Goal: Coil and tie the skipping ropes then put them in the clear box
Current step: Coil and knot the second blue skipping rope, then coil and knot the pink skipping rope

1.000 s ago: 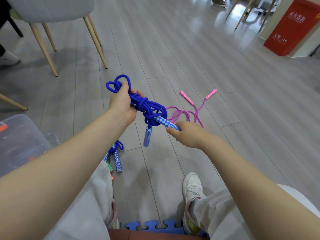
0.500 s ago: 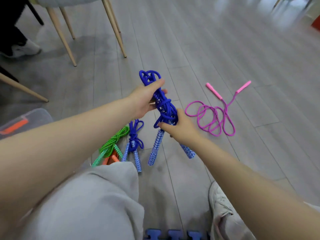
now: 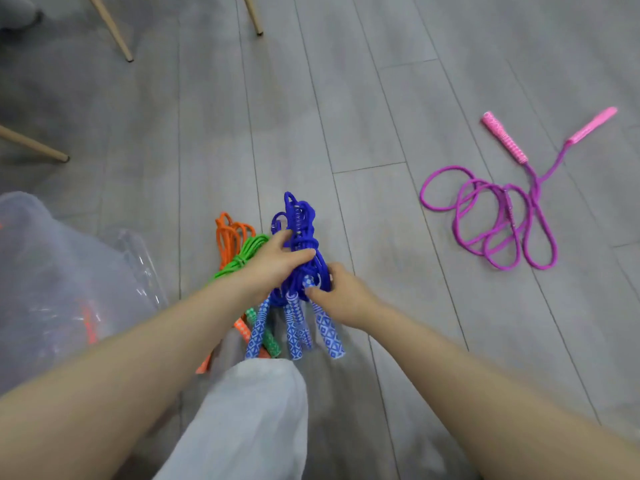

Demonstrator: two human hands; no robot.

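While the clear box (image 3: 65, 271) sits at 9 o'clock, the pink rope (image 3: 498, 220) sprawls loose at 2 o'clock. Dead centre, the left hand (image 3: 273, 263) grips the blue rope (image 3: 301, 244) bundle, and the right hand (image 3: 341, 296) pinches it near the handles.

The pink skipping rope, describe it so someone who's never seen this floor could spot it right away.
Start at the grey plank floor and look to the person's right, well away from both hands. There the pink skipping rope lies alone. Unlike the bundled orange, green and blue ropes, it is untied, sprawled in loose loops with both pink handles pointing away from the person.
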